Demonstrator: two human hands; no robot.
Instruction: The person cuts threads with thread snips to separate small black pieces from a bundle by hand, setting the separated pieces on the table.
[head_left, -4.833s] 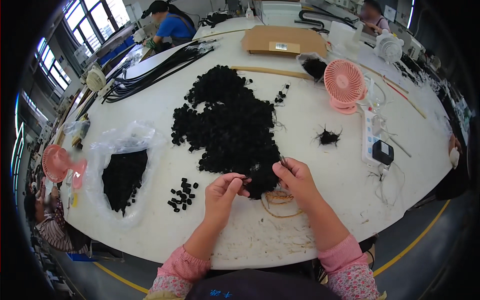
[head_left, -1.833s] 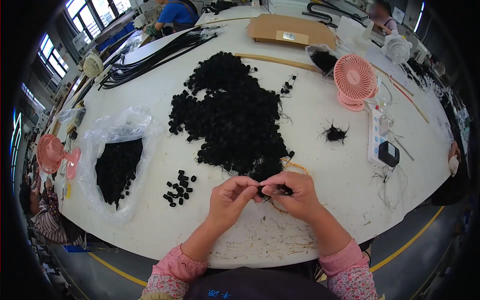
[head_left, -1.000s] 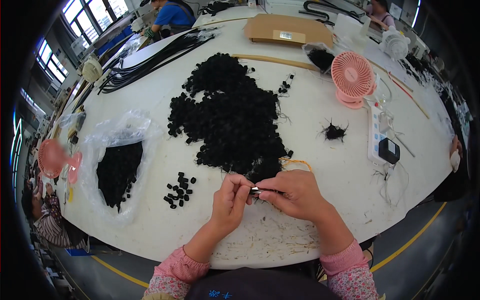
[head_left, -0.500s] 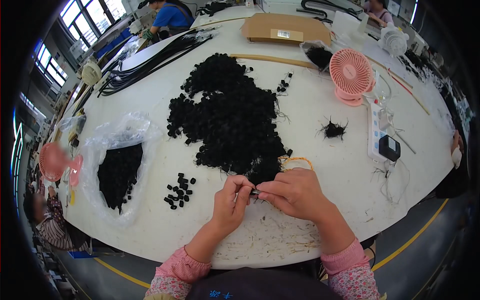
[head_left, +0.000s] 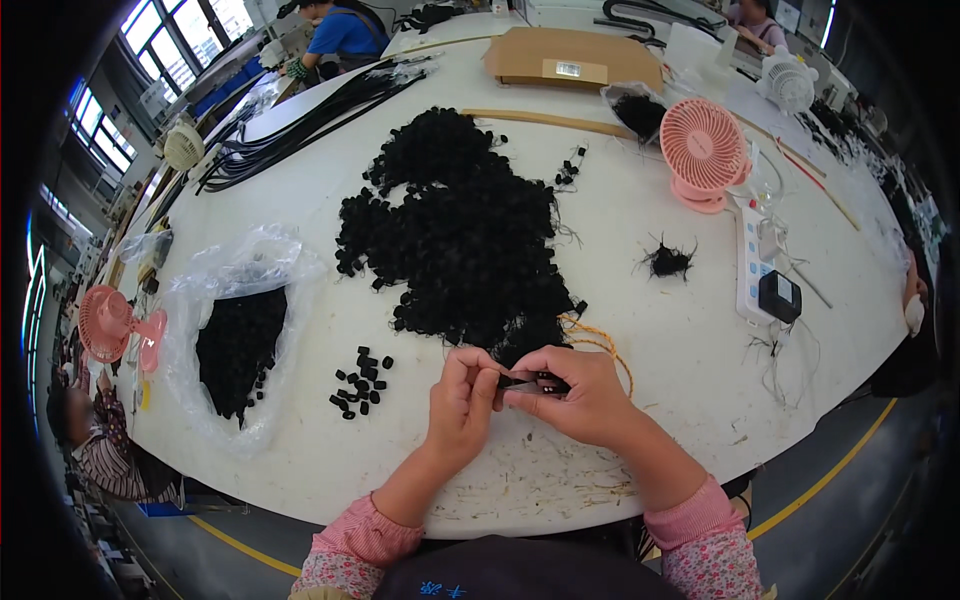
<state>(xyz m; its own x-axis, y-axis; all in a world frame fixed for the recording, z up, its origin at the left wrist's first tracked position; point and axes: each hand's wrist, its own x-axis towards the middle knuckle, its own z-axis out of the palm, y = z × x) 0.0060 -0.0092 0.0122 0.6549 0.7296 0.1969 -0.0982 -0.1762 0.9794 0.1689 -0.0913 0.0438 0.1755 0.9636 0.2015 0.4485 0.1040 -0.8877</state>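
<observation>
My left hand [head_left: 466, 398] is pinched at the near edge of a big heap of small black pieces [head_left: 470, 240]. What its fingertips hold is mostly hidden, though it looks like one dark piece. Against those fingertips my right hand [head_left: 588, 396] is closed on thread snips [head_left: 538, 384], whose metal blades point left. An orange cord [head_left: 618, 352] loops out beside the right hand. Several short black tube-like pieces [head_left: 362, 383] lie loose to the left of my left hand. Further left, a clear plastic bag [head_left: 182, 340] lies open with many black pieces inside.
A pink fan [head_left: 704, 145] and a white power strip [head_left: 748, 260] with a black plug stand at right. A tuft of black threads [head_left: 669, 261] lies nearer. Long black strips [head_left: 300, 125] and a cardboard box [head_left: 570, 60] are at the back. Other people sit around.
My right hand has turned and drawn slightly left, so the snips show more. The orange cord has swung out into a longer loop. My left hand stays nearly in place.
</observation>
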